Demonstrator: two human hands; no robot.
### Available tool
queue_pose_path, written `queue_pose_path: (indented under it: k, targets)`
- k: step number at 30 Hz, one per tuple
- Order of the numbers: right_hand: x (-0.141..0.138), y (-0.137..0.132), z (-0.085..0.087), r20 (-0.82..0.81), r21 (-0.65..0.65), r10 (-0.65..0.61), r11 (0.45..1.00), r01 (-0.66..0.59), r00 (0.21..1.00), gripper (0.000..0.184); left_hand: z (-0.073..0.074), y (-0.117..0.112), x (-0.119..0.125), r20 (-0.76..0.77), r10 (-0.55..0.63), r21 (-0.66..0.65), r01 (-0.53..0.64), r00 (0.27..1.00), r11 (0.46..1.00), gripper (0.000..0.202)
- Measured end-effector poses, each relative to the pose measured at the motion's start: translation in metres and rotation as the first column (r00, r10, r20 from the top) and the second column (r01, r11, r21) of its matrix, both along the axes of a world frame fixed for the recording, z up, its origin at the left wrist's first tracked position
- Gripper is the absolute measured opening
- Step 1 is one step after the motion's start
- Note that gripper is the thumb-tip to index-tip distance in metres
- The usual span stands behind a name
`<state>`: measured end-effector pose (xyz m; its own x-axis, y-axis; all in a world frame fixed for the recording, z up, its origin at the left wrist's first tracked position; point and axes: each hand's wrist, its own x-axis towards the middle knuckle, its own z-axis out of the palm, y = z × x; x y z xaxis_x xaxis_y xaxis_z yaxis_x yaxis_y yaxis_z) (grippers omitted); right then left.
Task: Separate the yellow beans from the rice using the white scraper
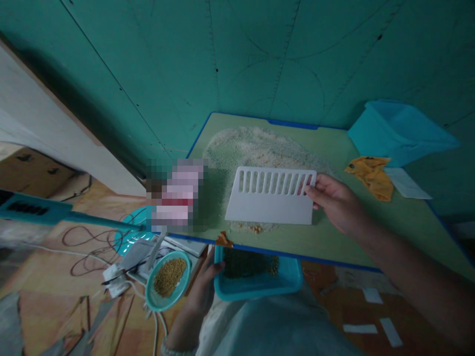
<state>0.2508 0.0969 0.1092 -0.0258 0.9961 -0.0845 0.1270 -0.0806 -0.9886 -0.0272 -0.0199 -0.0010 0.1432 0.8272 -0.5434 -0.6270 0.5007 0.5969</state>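
My right hand (336, 200) grips the right end of a white slotted plastic scraper (270, 197). The scraper stands on a green board with a blue rim (334, 237), its lower edge near the board's front edge. A spread of pale grain (256, 146) covers the board behind the scraper, and a few yellow grains (254, 228) lie in front of it. My left hand (204, 291) holds the left rim of a teal rectangular tray (260, 284) just under the board's front edge. The tray has greenish-yellow grain in it.
A round teal bowl (168, 279) of yellowish grain sits on the floor at the left, among white cables and adapters (118, 277). A teal bin (397, 131) and a yellow cloth (371, 175) rest at the board's right. A teal wall rises behind.
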Motion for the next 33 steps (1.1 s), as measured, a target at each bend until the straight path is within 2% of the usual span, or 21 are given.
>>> queue_pose_path:
  k: [6, 19, 25, 33]
  targets:
    - [-0.003, -0.003, 0.002, -0.011, -0.029, 0.033, 0.999, -0.033, 0.999, 0.005, -0.005, -0.001, 0.000, 0.010, -0.029, 0.012, 0.029, 1.000, 1.000, 0.065]
    - [0.003, -0.013, 0.002, 0.006, -0.032, 0.037, 0.999, -0.037, 0.999, 0.005, -0.002, 0.001, 0.001, -0.009, -0.016, -0.010, 0.016, 1.000, 1.000, 0.065]
    - [0.010, -0.015, -0.003, 0.034, -0.041, -0.020, 0.999, 0.021, 0.999, 0.006, -0.003, 0.001, 0.000, -0.022, -0.012, -0.026, 0.012, 1.000, 1.000, 0.064]
    - [0.013, -0.020, -0.010, -0.004, -0.076, -0.005, 0.997, 0.004, 1.000, 0.005, -0.003, 0.001, 0.001, -0.032, -0.001, -0.037, 0.000, 0.999, 0.999, 0.064]
